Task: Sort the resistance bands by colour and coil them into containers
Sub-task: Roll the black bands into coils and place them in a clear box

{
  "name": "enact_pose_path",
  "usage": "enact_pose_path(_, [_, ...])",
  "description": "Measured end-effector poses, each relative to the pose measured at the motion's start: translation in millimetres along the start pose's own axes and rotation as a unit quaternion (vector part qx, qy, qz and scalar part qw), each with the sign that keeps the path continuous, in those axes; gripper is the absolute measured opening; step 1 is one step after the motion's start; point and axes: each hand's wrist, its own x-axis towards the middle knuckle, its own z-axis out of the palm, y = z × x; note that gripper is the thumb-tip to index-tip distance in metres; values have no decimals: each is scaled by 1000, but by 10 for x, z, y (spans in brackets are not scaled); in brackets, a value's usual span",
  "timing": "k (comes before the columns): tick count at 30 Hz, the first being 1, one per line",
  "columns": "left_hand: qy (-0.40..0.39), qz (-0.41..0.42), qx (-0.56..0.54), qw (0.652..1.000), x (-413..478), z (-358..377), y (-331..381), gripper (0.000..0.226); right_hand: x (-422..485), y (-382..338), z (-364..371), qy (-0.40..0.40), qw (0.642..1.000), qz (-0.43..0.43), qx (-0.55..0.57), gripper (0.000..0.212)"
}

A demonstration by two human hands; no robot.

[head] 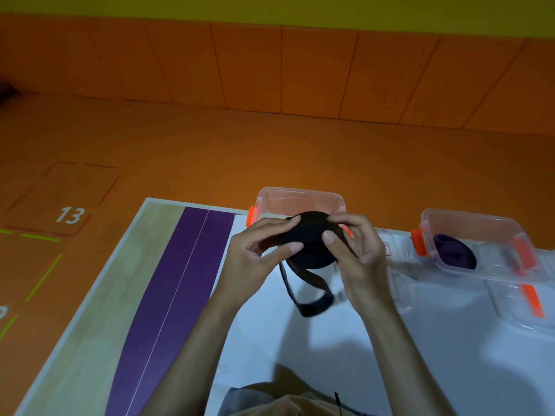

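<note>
A black resistance band (pixel 312 244) is wound into a flat coil, and both hands hold it just above the white surface. My left hand (pixel 255 253) pinches the coil's left side with thumb and fingers. My right hand (pixel 357 253) grips its right side, thumb on top. A loose loop of the band (pixel 309 295) hangs down below the coil. Directly behind the coil stands a clear plastic container (pixel 300 198) with orange clips. A second clear container (pixel 477 226) at the right holds a coiled purple band (pixel 453 255).
A clear lid with an orange clip (pixel 528 298) lies at the right edge, and another clear lid (pixel 393 259) lies between the containers. A long purple band (pixel 177 292) lies flat on the wooden strip at the left. Orange floor and wall padding lie beyond.
</note>
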Motion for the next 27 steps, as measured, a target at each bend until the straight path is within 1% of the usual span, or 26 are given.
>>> enact_pose_path(2, [12, 3, 7, 1000, 23, -66, 16, 40, 21, -31, 51, -14, 1000, -8, -20, 25])
enact_pose_path(6, [50, 0, 21, 999, 26, -176, 19, 35, 116, -100, 153, 16, 997, -18, -67, 26])
enact_pose_path(9, [40, -29, 5, 999, 20, -326, 18, 36, 151, -102, 274, 13, 999, -1, -51, 27])
enact_pose_path(12, [42, -25, 13, 999, 68, -463, 36, 33, 122, -35, 399, -42, 997, 60, -32, 24])
enact_pose_path(13, [43, -23, 10, 999, 88, -498, 44, 32, 117, -22, 447, -47, 996, 73, -24, 25])
enact_pose_path(15, [40, -22, 4, 999, 100, -544, 51, 30, 117, -2, 530, -36, 997, 65, -14, 29])
enact_pose_path(17, [30, -27, 4, 999, 94, -599, 41, 30, 126, -2, 605, -15, 999, 44, -10, 26])
enact_pose_path(20, [-5, -49, 1, 999, 109, -731, 32, 39, 122, -12, 691, 1, 999, 47, 10, 20])
enact_pose_path(22, [-13, -53, 18, 998, 157, -791, 26, 40, 111, 1, 712, -22, 998, 54, -10, 20])
enact_pose_path(24, [-13, -40, 40, 998, 189, -796, 20, 37, 116, 6, 726, -38, 997, 58, -47, 29])
enact_pose_path(25, [-11, -38, 40, 998, 193, -783, 26, 37, 123, 0, 728, -34, 995, 54, -71, 34])
enact_pose_path(27, [-7, -45, 26, 999, 184, -765, 25, 37, 130, -10, 714, -8, 994, 40, -106, 34])
